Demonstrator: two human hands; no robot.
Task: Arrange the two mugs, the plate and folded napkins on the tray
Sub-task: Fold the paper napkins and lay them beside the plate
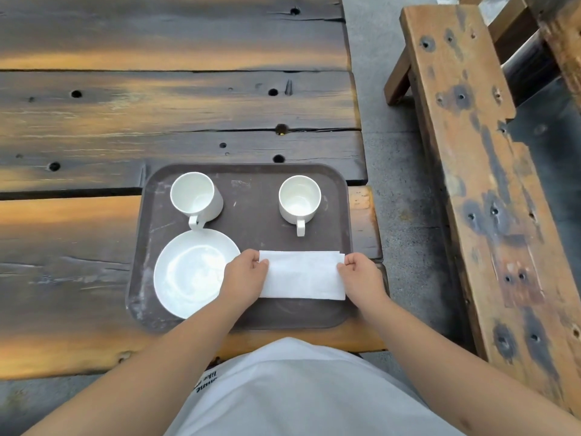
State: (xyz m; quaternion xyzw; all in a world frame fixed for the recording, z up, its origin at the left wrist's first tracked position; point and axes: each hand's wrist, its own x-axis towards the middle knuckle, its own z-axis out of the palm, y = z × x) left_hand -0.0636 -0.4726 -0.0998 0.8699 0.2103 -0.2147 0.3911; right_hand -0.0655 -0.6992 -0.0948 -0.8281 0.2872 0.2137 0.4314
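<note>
I have the folded napkins (302,275) pinched at both short ends: my left hand (245,272) closes its grip on the left edge, thumb on top, and my right hand (358,273) closes on the right edge the same way. The white stack runs left to right across the near right part of the tray (251,180), its long side parallel to the tray's near rim. I cannot tell whether it lies flat on the tray floor or hangs just above it.

The plate (188,272) sits in the tray's near left corner, and my left hand overlaps its right edge, so that hand is the one with least room. One mug (196,196) stands behind the plate, handle toward me and reaching the plate's far rim. The other mug (300,199) stands at the far right, handle pointing at the napkins but apart from them.

Everything named in the task appears to be on the tray, which rests at the near right corner of the wooden counter (157,105). I judge that what remains is to let go with both hands, keeping the stack just beside the plate.
</note>
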